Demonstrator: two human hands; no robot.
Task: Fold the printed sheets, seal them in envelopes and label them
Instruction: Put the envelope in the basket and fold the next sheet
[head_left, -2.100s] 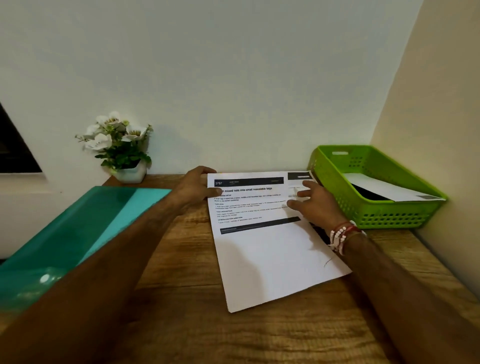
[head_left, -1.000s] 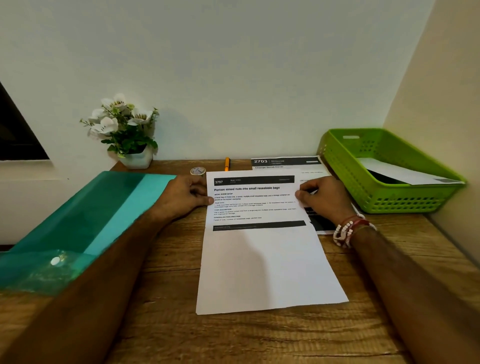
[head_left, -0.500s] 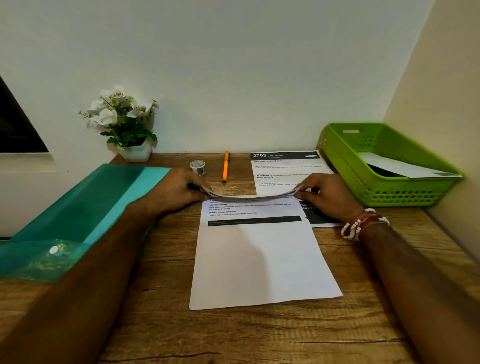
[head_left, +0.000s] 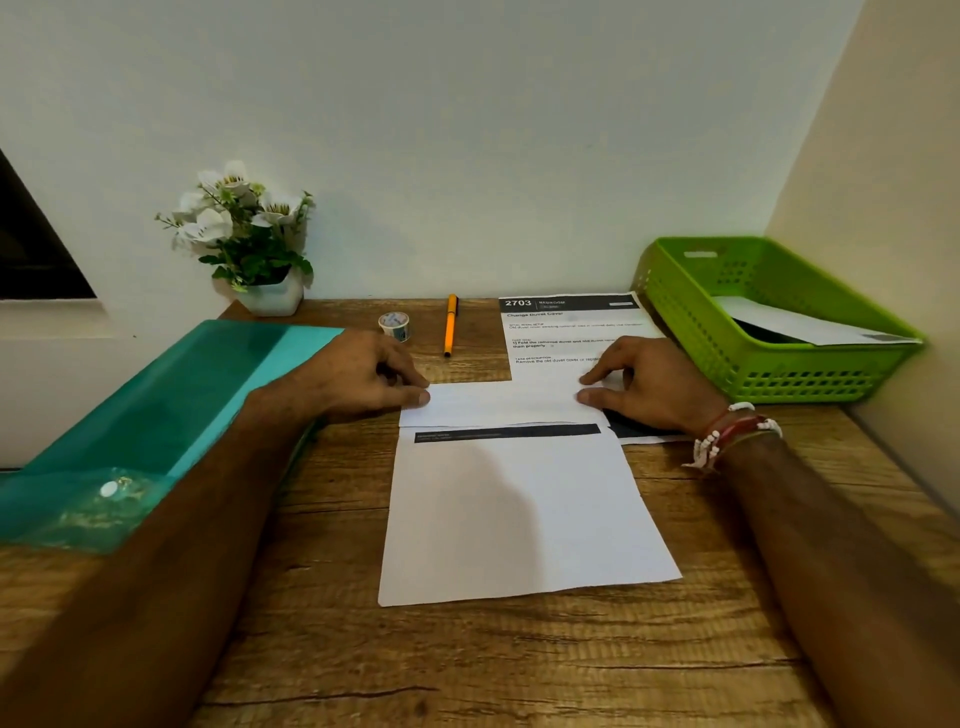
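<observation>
A printed sheet (head_left: 519, 514) lies in the middle of the wooden desk (head_left: 467, 665), its top part folded down toward me so the blank back shows as a flap. My left hand (head_left: 363, 376) presses the flap's left end with thumb and fingertips. My right hand (head_left: 644, 387), with beaded bracelets at the wrist, presses its right end. A second printed sheet (head_left: 566, 332), headed 2703, lies behind, partly under my right hand. An envelope (head_left: 800, 327) rests in the green basket (head_left: 691, 312) at the right.
An orange pen (head_left: 451, 325) and a small tape roll (head_left: 395, 326) lie near the back wall. A potted white flower (head_left: 249, 244) stands at the back left. A teal plastic folder (head_left: 156, 421) covers the desk's left side. Walls close the back and right.
The top of the sheet, lifted half a second ago, now lies folded flat over its text. Both hands came down with it and press on the flap's ends.
</observation>
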